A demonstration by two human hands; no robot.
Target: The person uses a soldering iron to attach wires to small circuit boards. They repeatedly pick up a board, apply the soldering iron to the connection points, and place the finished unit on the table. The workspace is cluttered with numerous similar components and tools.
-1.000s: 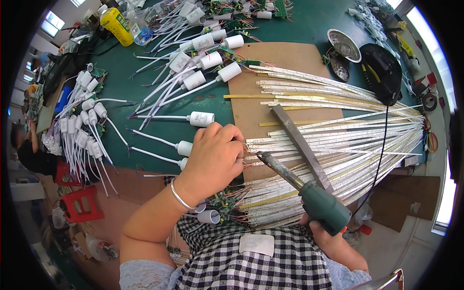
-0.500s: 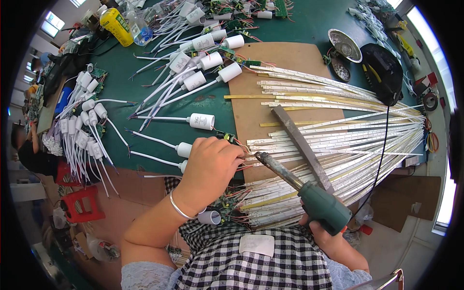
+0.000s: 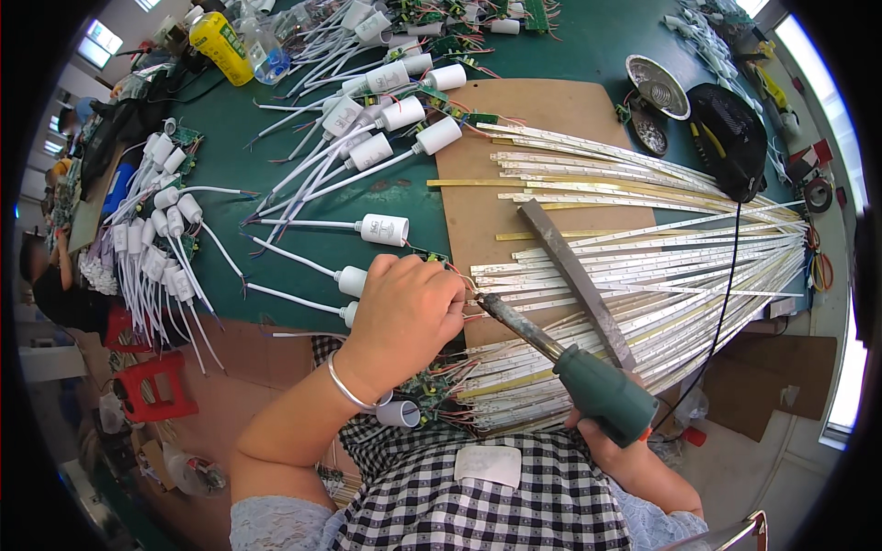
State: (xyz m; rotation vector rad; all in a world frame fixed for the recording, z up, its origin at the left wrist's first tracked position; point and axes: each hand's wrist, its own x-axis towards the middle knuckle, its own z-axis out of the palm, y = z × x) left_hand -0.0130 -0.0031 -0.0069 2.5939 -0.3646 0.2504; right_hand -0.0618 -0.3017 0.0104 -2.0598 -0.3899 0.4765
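Observation:
My left hand (image 3: 404, 317), a silver bangle at its wrist, is closed in a pinch at the near ends of the white LED strips (image 3: 551, 266). Thin wires (image 3: 462, 275) run from a small green circuit board beside the fingertips into the pinch. My right hand (image 3: 606, 450) grips a soldering iron (image 3: 606, 393) by its green handle. Its dark tip (image 3: 487, 301) is right beside my left fingertips, at a strip end. White cylindrical driver housings with cables (image 3: 352, 281) lie just left of my left hand.
A long grey metal bar (image 3: 577, 285) lies across the strips on a brown board (image 3: 560, 101). A black mesh-covered object (image 3: 728, 138), a metal dish (image 3: 657, 85) and a black cord occupy the right. More housings (image 3: 367, 151) and bottles (image 3: 220, 46) stand farther left. A person is at the far left.
The soldering iron has shifted slightly left and down, bringing its tip closer to my left fingertips. My left hand has barely moved, turning slightly as it keeps its pinch.

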